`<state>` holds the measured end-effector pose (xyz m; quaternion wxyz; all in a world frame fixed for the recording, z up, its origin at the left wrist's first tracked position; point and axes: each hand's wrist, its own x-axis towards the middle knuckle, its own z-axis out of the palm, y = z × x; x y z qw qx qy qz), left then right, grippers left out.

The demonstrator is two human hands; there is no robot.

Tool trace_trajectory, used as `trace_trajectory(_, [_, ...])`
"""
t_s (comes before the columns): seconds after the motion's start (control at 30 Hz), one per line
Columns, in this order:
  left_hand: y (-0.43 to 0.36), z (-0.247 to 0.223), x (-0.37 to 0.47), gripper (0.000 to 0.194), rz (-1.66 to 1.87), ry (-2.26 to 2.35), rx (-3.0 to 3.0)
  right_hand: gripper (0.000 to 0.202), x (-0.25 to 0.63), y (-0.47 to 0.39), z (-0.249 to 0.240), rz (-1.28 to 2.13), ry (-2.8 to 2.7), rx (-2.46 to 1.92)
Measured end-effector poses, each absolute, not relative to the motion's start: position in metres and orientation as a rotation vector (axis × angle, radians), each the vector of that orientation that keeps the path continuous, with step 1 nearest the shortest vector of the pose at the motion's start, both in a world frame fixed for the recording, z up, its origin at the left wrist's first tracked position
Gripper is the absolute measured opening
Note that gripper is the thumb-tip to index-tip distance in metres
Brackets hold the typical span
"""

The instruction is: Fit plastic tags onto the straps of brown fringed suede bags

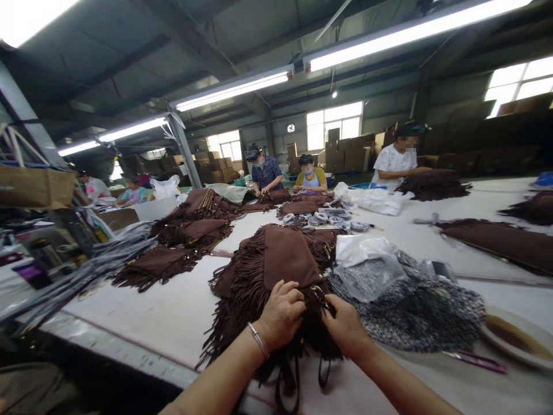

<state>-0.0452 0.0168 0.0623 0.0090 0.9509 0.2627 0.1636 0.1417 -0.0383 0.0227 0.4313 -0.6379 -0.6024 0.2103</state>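
A dark brown fringed bag (288,256) lies in front of me on the white table, on top of more fringed brown pieces. My left hand (283,311), with a bracelet at the wrist, rests on the bag's lower edge, its fingers bent and close together; whether they pinch any material is hidden. At the bag's right corner, beside gold metal hardware (318,293), my right hand (344,324) has its thumb and fingers closed on the bag's edge near the hardware. Dark strap loops (287,386) hang below the hands.
Right of the bag lie a speckled grey cloth (415,311), a clear plastic bag (367,271), a purple-handled tool (479,361) and a round dish (522,334). Brown bag piles (196,230) and grey strips (116,253) are on the left. Several people work across the table.
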Motion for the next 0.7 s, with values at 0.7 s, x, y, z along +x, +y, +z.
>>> trace_trajectory(0.7, [-0.075,0.025,0.008,0.046,0.595,0.899,1.138,0.04,0.126,-0.141,-0.006,1.285,-1.321,-1.324])
